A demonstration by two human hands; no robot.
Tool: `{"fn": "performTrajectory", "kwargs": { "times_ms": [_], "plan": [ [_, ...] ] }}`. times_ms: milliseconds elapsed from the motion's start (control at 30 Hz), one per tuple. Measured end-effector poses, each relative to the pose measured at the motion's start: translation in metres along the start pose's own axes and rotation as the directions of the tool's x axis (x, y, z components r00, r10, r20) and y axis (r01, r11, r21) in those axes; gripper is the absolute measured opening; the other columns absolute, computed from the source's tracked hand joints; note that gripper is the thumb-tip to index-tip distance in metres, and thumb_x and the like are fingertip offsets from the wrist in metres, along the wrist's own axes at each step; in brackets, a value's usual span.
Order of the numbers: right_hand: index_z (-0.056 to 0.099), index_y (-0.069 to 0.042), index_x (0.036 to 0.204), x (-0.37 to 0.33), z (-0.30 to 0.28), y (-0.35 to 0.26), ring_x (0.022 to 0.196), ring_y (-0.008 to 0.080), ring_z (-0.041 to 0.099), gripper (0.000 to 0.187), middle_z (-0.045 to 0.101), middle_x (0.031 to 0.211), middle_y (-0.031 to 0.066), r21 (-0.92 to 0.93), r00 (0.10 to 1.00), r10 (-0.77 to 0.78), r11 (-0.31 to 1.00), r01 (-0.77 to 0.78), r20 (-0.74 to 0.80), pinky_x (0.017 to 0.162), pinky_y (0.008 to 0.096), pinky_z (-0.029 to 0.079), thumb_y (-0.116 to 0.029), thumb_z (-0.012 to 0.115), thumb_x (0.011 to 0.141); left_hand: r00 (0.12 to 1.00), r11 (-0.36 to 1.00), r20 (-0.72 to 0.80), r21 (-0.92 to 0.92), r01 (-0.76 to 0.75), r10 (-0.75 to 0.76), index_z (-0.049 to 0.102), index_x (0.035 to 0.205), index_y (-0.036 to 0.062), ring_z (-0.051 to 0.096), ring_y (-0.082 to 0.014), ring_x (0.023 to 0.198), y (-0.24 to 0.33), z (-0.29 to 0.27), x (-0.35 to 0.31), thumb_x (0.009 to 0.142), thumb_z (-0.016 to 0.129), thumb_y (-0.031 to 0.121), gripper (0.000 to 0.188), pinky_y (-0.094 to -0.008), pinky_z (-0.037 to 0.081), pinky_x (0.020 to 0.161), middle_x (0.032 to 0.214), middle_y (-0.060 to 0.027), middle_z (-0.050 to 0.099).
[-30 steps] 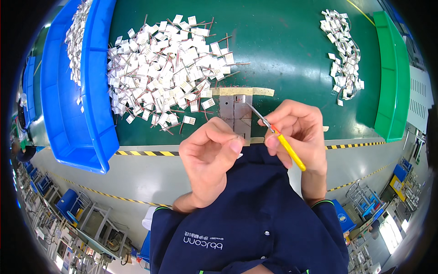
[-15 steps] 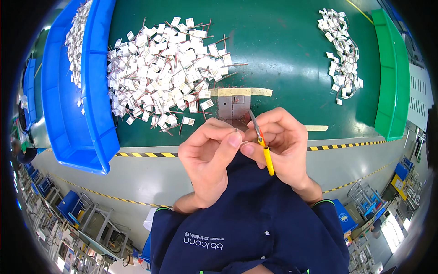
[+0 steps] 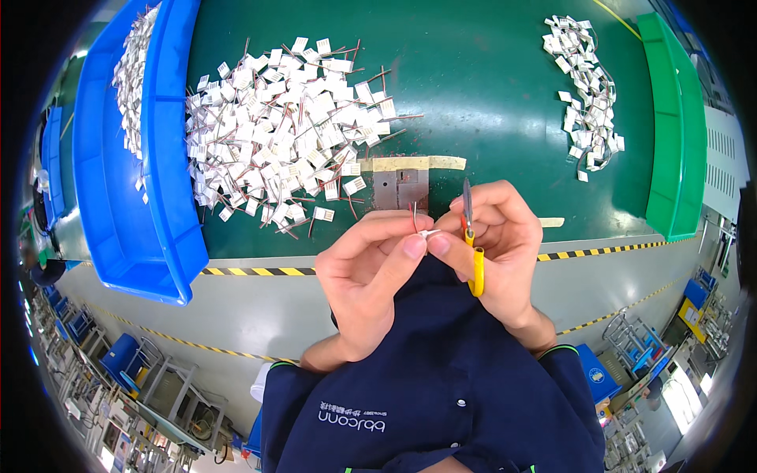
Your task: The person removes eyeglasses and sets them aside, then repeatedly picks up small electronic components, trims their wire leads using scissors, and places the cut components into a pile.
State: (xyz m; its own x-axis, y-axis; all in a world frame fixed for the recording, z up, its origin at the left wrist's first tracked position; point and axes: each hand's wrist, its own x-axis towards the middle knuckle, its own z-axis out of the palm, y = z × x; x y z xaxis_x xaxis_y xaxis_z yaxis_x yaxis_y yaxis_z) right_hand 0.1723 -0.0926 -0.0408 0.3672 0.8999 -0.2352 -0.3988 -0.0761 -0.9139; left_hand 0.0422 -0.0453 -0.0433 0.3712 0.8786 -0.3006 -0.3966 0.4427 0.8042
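Blue bin (image 3: 168, 150): white connectors inside.
Large pile (image 3: 276, 130): wired white connectors on the green bench (image 3: 481, 94).
Left hand (image 3: 364, 272): thumb and finger pinched on the small white part (image 3: 429, 233).
Small white part: between the 2 hands' fingertips, thin wires beside it.
Right hand (image 3: 509, 256): gripping yellow-handled scissors (image 3: 478, 272), thumb tip at the part.
Small pile (image 3: 587, 94): white connectors near the green bin (image 3: 670, 134).

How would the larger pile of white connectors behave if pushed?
The pile would probably shift as a tangle, since thin wires cross between pieces. Single connectors look light, being small and thin. Their flat faces suggest sliding rather than rolling.
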Motion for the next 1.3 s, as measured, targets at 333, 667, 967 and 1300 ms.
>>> {"fn": "performTrajectory", "kwargs": {
  "times_ms": [333,667,967,1300],
  "plan": [
    [0.053,0.000,0.099,-0.0003,-0.0037,0.0012,0.081,0.0104,0.064,0.035,0.066,0.084,0.0082,-0.022,0.999,-0.043,0.999,0.044,0.013,0.072,0.0211,0.051,0.009,0.072,0.072,1.000,1.000,0.021,-0.031,0.003,-0.002,0.062,0.094,-0.0073,0.062,-0.0155,0.087,-0.0022,-0.0005,0.0015,0.082,0.060,-0.006,0.011,-0.0257,0.048,0.080,0.094,-0.0136,0.064],
    [0.054,0.000,0.099,-0.0031,-0.0014,-0.0010,0.078,0.0076,0.063,0.031,0.065,0.084,0.0069,-0.037,0.999,0.004,0.999,-0.002,0.045,0.069,0.0198,0.049,0.010,0.069,0.073,0.999,0.998,-0.004,-0.044,-0.049,0.049,0.061,0.089,-0.0064,0.062,-0.0145,0.081,-0.0018,0.0023,0.0022,0.081,0.060,-0.008,0.008,-0.0248,0.048,0.075,0.088,-0.0130,0.063],
    [0.054,0.000,0.098,-0.0036,-0.0013,-0.0008,0.077,0.0078,0.063,0.030,0.065,0.086,0.0076,-0.043,0.995,0.025,0.999,-0.021,0.092,0.066,0.0189,0.049,0.012,0.067,0.074,0.996,0.996,-0.031,-0.033,-0.087,0.086,0.062,0.089,-0.0059,0.062,-0.0149,0.079,-0.0024,0.0027,0.0023,0.081,0.060,-0.008,0.009,-0.0255,0.049,0.073,0.085,-0.0124,0.063],
    [0.053,0.000,0.100,-0.0039,0.0005,-0.0013,0.081,0.0066,0.061,0.030,0.064,0.086,0.0065,-0.015,0.992,0.070,0.998,-0.069,0.104,0.068,0.0186,0.047,0.009,0.068,0.075,0.996,0.996,-0.026,-0.003,-0.084,0.084,0.061,0.086,-0.0040,0.059,-0.0145,0.075,-0.0008,0.0009,0.0054,0.080,0.060,-0.008,0.007,-0.0256,0.047,0.071,0.082,-0.0125,0.062]
  ]
}}
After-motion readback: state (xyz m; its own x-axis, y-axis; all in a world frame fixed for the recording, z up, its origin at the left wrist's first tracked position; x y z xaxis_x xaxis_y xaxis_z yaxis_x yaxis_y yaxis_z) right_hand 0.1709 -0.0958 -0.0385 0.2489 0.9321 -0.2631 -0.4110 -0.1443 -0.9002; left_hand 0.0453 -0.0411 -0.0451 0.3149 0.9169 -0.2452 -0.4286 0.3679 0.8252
